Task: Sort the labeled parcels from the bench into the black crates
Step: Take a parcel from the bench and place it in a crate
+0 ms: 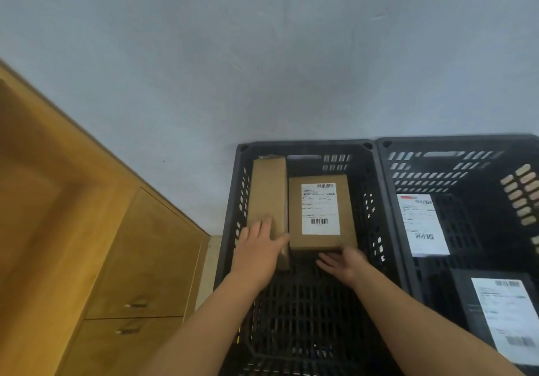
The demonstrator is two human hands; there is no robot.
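**Both hands in the left crate, on two cardboard parcels**

Grey concrete floor filled the top half of the view. Light wooden cabinet with two drawer fronts ran down the left side.

Two black perforated plastic crates sat side by side, rims touching. Left black crate held two parcels at its far end; near half of its floor was bare. Right black crate held two flat dark parcels, each with a white label face up: far one, near one, partly cut off by the frame edge.

In the left crate: wide brown cardboard box with a white barcode label on top, lying flat at centre. Just beside it on the left, touching or nearly so, narrow plain brown cardboard box against the crate's left wall, no label visible.

Left hand lay flat and spread on the near end of the narrow box, fingers extended, not curled around it. Right hand was open, palm up, at the near edge of the labeled box, fingertips against or under that edge; couldn't tell if it bore any weight.
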